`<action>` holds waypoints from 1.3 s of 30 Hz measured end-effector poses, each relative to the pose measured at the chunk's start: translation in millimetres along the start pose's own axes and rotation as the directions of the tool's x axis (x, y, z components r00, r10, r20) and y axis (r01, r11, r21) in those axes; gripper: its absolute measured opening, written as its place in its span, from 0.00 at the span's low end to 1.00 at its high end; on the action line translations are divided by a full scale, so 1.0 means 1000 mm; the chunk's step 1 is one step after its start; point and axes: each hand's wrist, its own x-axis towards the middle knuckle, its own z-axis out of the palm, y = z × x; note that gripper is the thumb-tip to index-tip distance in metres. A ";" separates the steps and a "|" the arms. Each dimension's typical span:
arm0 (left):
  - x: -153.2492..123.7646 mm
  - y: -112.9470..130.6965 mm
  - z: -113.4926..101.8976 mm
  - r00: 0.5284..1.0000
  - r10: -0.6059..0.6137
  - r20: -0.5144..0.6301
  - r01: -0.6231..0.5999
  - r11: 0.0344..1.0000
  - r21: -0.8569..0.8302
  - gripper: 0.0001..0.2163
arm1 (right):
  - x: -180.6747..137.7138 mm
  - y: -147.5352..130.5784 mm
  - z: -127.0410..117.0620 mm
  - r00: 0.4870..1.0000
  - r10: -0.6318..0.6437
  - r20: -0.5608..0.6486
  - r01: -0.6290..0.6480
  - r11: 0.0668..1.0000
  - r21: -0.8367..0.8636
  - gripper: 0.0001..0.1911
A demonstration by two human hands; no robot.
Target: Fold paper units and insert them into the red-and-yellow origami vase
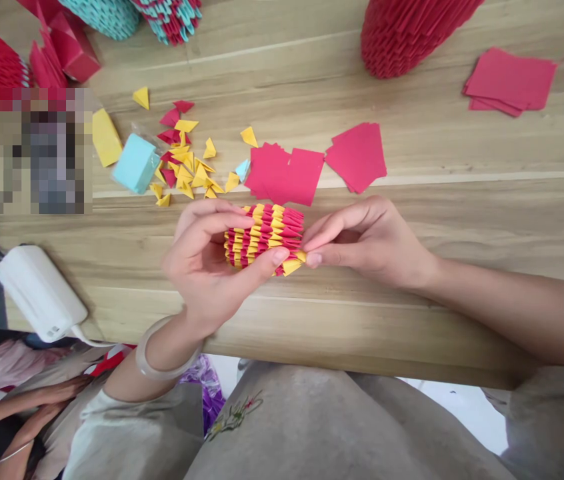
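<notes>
Wrapped around a red and yellow ringed origami piece, my left hand holds it on its side just above the table's front part. Its body is built of small folded paper triangles in alternating bands. At the piece's right end, my right hand pinches a yellow folded paper triangle between thumb and forefinger, touching the rim. Beyond my left hand lies a loose scatter of yellow triangles and red triangles.
Red paper sheets lie behind the hands, with another red stack at far right. A large red origami body stands at the back. On the left are a light-blue paper block and a white power adapter. Another person's hands rest lower left.
</notes>
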 end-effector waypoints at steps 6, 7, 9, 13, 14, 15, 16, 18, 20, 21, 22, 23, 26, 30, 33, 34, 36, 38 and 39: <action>0.001 -0.002 -0.001 0.997 0.077 -0.013 -0.077 0.997 0.019 0.16 | -0.001 0.005 0.001 0.996 0.089 -0.001 -0.088 0.987 0.134 0.05; 0.001 -0.002 -0.001 0.997 0.078 -0.009 -0.077 0.997 0.022 0.17 | -0.001 0.005 0.002 0.995 0.097 -0.001 -0.096 0.984 0.150 0.05; 0.001 -0.002 -0.001 0.997 0.077 -0.006 -0.077 0.996 0.033 0.17 | -0.001 0.007 0.002 0.995 0.104 0.001 -0.102 0.981 0.167 0.05; 0.001 -0.002 -0.002 0.996 0.090 -0.015 -0.088 0.994 0.066 0.18 | -0.001 0.007 0.003 0.996 0.087 -0.011 -0.085 0.985 0.153 0.07; 0.001 -0.003 -0.002 0.996 0.094 -0.014 -0.092 0.993 0.071 0.19 | -0.001 0.007 0.003 0.997 0.079 -0.019 -0.075 0.987 0.143 0.07; 0.000 -0.003 -0.002 0.995 0.097 -0.014 -0.096 0.993 0.074 0.19 | -0.002 0.007 0.003 0.997 0.068 -0.028 -0.064 0.989 0.132 0.07; 0.000 -0.004 -0.002 0.995 0.098 -0.011 -0.097 0.992 0.074 0.19 | -0.002 0.006 0.004 0.998 0.055 -0.038 -0.051 0.992 0.117 0.07; 0.000 -0.005 -0.002 0.995 0.100 -0.010 -0.099 0.993 0.070 0.19 | -0.003 0.005 0.005 0.998 0.026 -0.054 -0.022 0.997 0.071 0.06; 0.000 -0.006 -0.002 0.994 0.107 -0.010 -0.106 0.993 0.059 0.18 | -0.005 0.004 0.006 0.997 -0.001 -0.073 0.003 1.000 0.016 0.05; 0.000 -0.006 -0.001 0.994 0.110 -0.008 -0.110 0.993 0.051 0.18 | -0.006 0.003 0.006 0.996 -0.010 -0.084 0.010 1.000 -0.008 0.05; 0.001 -0.006 -0.001 0.993 0.115 -0.004 -0.115 0.992 0.042 0.18 | -0.006 0.003 0.007 0.995 -0.017 -0.096 0.015 1.000 -0.025 0.05; 0.001 -0.006 0.000 0.993 0.122 0.001 -0.121 0.992 0.030 0.17 | -0.007 0.003 0.008 0.994 -0.022 -0.108 0.018 0.999 -0.036 0.05; 0.001 -0.006 0.002 0.991 0.137 0.009 -0.137 0.991 0.000 0.17 | -0.008 0.005 0.009 0.989 -0.025 -0.143 0.022 1.000 -0.018 0.06; 0.002 -0.005 0.002 0.985 0.172 -0.009 -0.172 0.985 0.028 0.15 | -0.006 0.010 0.010 0.990 0.011 -0.143 0.003 0.995 0.098 0.07; 0.002 -0.005 0.001 0.979 0.202 -0.034 -0.200 0.978 0.058 0.16 | -0.004 0.010 0.009 0.992 0.036 -0.123 -0.018 0.988 0.151 0.10; 0.002 -0.006 0.001 0.977 0.207 -0.042 -0.205 0.977 0.061 0.16 | -0.004 0.010 0.009 0.992 0.040 -0.120 -0.021 0.988 0.154 0.10; 0.001 -0.007 0.001 0.976 0.213 -0.056 -0.210 0.976 0.054 0.17 | -0.003 0.009 0.009 0.992 0.042 -0.121 -0.023 0.988 0.154 0.11; 0.000 -0.007 0.001 0.975 0.212 -0.060 -0.211 0.977 0.019 0.17 | -0.004 0.008 0.010 0.991 0.039 -0.129 -0.020 0.988 0.151 0.10; 0.000 -0.007 0.002 0.976 0.208 -0.056 -0.209 0.978 -0.005 0.17 | -0.004 0.007 0.010 0.990 0.035 -0.135 -0.016 0.989 0.144 0.10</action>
